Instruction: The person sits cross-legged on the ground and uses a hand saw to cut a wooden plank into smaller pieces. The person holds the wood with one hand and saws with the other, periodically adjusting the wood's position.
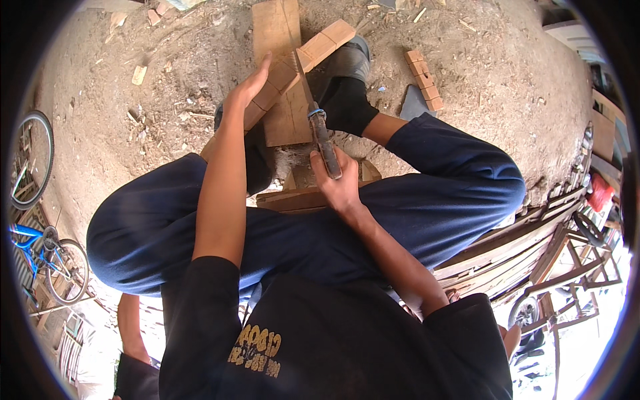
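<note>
Found at ground level, ahead of the body: a long timber block (320, 48), marked with cross lines, laid slantwise over a wide plank (287, 127) on bare earth (467, 73); probably so set to keep the wood off the dirt and give the cut a firm backing. Gripped in the right hand (339, 183): a saw (306, 83), fingers closed round the dark handle (325, 143), with a blue binding (317, 113) just ahead of the grip and the blade directed away from the body, across the block near mid-length. Depth of bite in the wood: unable to tell from this angle. Held so, presumably, to keep the stroke in line with the arm. Placed on the nearer, left part of the block: the left hand (248, 87), open, fingers extended rather than wrapped; thumb not made out. Judged to be steadying the wood, set left of the blade and apart from it. Noted beside the block's far right end: a grey shoe (352, 59), apparently serving as a second stop; pressure not confirmed. Recorded further right: a shorter marked block (425, 80), beside a flat grey piece (411, 103). Logged at lower left: another person's arm (132, 327), well apart.
</note>
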Demonstrator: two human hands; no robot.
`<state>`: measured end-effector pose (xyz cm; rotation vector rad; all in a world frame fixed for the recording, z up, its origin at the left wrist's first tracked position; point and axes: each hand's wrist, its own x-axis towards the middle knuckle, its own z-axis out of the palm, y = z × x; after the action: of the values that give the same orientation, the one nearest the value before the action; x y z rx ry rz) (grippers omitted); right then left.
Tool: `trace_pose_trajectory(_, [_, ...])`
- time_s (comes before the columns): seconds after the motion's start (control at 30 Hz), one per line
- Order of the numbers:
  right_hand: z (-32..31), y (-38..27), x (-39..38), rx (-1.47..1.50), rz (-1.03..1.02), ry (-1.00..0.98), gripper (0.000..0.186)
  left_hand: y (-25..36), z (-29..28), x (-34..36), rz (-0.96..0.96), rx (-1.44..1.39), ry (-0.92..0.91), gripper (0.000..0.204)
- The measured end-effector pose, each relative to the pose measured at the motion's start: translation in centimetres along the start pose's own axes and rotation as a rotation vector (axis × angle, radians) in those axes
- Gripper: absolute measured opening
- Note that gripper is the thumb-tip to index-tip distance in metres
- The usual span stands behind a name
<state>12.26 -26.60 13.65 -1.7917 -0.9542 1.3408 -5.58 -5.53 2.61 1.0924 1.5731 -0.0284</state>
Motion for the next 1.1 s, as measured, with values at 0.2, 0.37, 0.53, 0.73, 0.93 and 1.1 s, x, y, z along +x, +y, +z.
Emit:
trace_pose_trajectory(0.2, [-0.3,-0.9,-0.6,-0.005,-0.017,0.005,0.027,-0.2,0.4,0.6,0.049,0.027,-0.023,0.087])
trace_pose_trajectory(0.37, [0.1,0.1,-1.0,-0.022,-0.083,0.027,0.028,-1.4,0.2,3.0,0.071,0.238,-0.025,0.1])
trace_pose_trajectory(0.53, [-0.4,0.5,-0.8,-0.04,-0.082,0.015,0.027,-1.3,0.6,3.2,0.077,0.209,-0.031,0.104])
trace_pose_trajectory(0.73, [-0.3,0.5,-0.8,-0.032,-0.094,0.043,0.026,-1.4,0.8,2.9,0.098,0.128,-0.031,0.101])
trace_pose_trajectory(0.93, [-1.2,-0.2,-0.8,-0.085,-0.033,0.004,0.022,-2.1,0.7,3.6,0.119,0.131,0.01,0.099])
trace_pose_trajectory(1.1, [-1.0,0.1,-0.8,-0.074,-0.037,0.004,0.021,-2.1,0.9,4.0,0.122,0.143,0.004,0.099])
